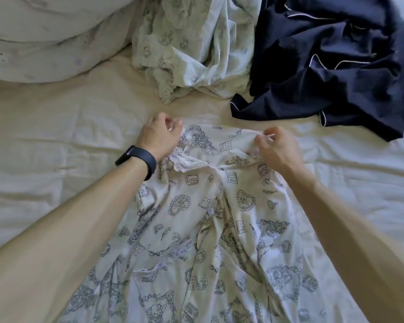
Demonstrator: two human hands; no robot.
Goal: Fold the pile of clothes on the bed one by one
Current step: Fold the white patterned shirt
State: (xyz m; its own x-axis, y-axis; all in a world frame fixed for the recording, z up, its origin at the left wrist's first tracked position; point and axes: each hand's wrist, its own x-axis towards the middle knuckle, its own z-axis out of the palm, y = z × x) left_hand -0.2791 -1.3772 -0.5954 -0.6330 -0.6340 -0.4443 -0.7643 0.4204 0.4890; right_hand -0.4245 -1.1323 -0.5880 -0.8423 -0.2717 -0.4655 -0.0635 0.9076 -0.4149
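Observation:
A white printed pajama top (203, 220) with dark line drawings and a lace collar lies lengthwise on the bed between my arms. My left hand (159, 136), with a black band on the wrist, pinches its far left shoulder. My right hand (278, 145) pinches the far right shoulder. Behind them lie a crumpled pale printed garment (191, 43) and a navy pajama piece (331, 64) with white piping, side by side.
The cream bedsheet (56, 136) is wrinkled and bare on the left and right of the top. A bunched duvet or pillow (44, 36) fills the far left corner.

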